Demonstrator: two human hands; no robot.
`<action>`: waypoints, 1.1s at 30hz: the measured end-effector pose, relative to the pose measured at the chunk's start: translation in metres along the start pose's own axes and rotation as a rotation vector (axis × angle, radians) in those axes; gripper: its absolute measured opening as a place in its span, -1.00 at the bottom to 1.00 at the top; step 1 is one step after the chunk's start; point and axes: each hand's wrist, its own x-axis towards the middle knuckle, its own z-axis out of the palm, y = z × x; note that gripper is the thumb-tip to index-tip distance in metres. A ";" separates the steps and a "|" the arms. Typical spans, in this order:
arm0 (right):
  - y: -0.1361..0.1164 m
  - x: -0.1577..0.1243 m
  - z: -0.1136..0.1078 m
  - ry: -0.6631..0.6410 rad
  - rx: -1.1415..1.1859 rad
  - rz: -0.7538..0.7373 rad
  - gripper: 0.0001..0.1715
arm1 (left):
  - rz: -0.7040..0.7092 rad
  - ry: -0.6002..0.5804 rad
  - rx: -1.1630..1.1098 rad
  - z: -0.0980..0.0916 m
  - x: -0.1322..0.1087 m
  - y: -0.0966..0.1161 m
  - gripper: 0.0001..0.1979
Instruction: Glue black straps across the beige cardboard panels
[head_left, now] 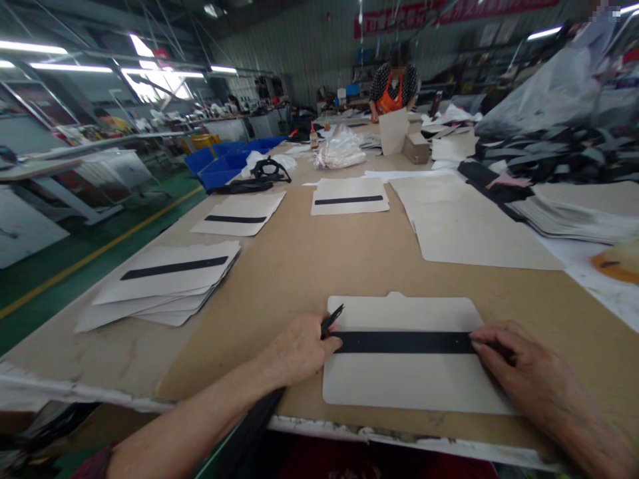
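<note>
Head view: pinched black strip [402,342] by both ends with left hand [302,344] and right hand [529,372], clasped pointed tool [333,319] in left too; held strip between them across cardboard panel [399,382]; likely called for level, even tension!

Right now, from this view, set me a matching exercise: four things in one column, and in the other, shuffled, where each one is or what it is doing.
Column one
1. Left hand
2. Right hand
3. Black strip
4. Blue bins

Column two
A. Lying across the pale board, between the two hands
B. Further back, toward the left of the view
C. Fingers at the strip's right end
D. Holding a dark pointed tool by the strip's left end

Right pairs: 1-D, 2-C, 3-A, 4-B
</note>
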 end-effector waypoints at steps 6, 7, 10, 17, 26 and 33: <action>0.002 0.000 0.000 -0.004 -0.001 0.028 -0.65 | -0.001 0.045 0.052 0.003 0.002 0.001 -0.85; 0.003 0.000 0.001 -0.001 0.003 0.029 -0.65 | 0.005 0.053 0.057 0.004 0.002 0.001 -0.85; 0.004 0.000 0.003 0.003 0.000 0.028 -0.65 | 0.014 0.073 0.075 0.007 0.003 -0.001 -0.85; 0.008 -0.001 0.002 -0.011 -0.014 0.010 -0.67 | -0.012 0.129 0.150 0.015 0.005 -0.002 -0.85; -0.006 -0.002 -0.003 -0.043 -0.078 -0.097 -0.71 | 0.146 0.118 0.452 0.031 -0.010 0.008 -0.59; -0.030 -0.016 -0.011 -0.056 -0.401 -0.297 -0.51 | 0.277 0.036 0.743 0.043 -0.014 0.001 -0.19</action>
